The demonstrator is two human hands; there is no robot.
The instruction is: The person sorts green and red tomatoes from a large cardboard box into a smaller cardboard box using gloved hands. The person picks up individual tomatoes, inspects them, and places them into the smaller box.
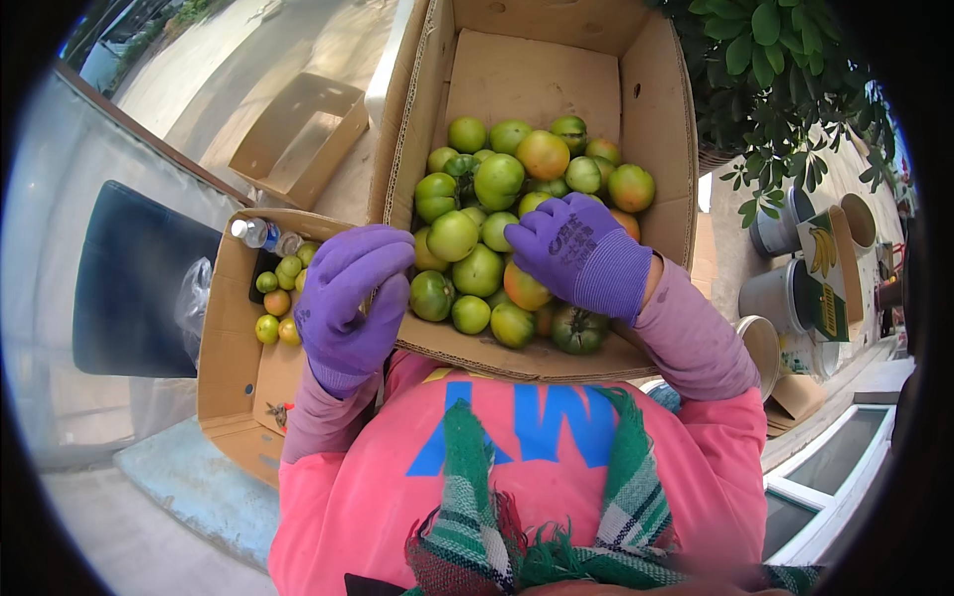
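Before me a large cardboard box (pixel 533 78) holds a pile of mostly green tomatoes, a few of them turning orange. My right hand (pixel 577 249), in a purple glove, reaches down into the pile with its fingers curled. Its fingertips are hidden, so a grip on a tomato cannot be made out. A green tomato (pixel 496 232) lies just left of those fingers, and an orange-green tomato (pixel 526 287) sits below them. Over the box's left wall hangs my left hand (pixel 354 298), also gloved, with bent fingers and the thumb near them. Nothing shows in it, though its palm side is partly hidden.
On the left, a second cardboard box (pixel 231 372) contains smaller tomatoes (pixel 276 302), a plastic bottle (pixel 257 232) and red-handled pruning shears (pixel 280 414). An open carton (pixel 298 141) lies farther off. Leafy branches (pixel 775 89) overhang the right side, near several buckets (pixel 775 294).
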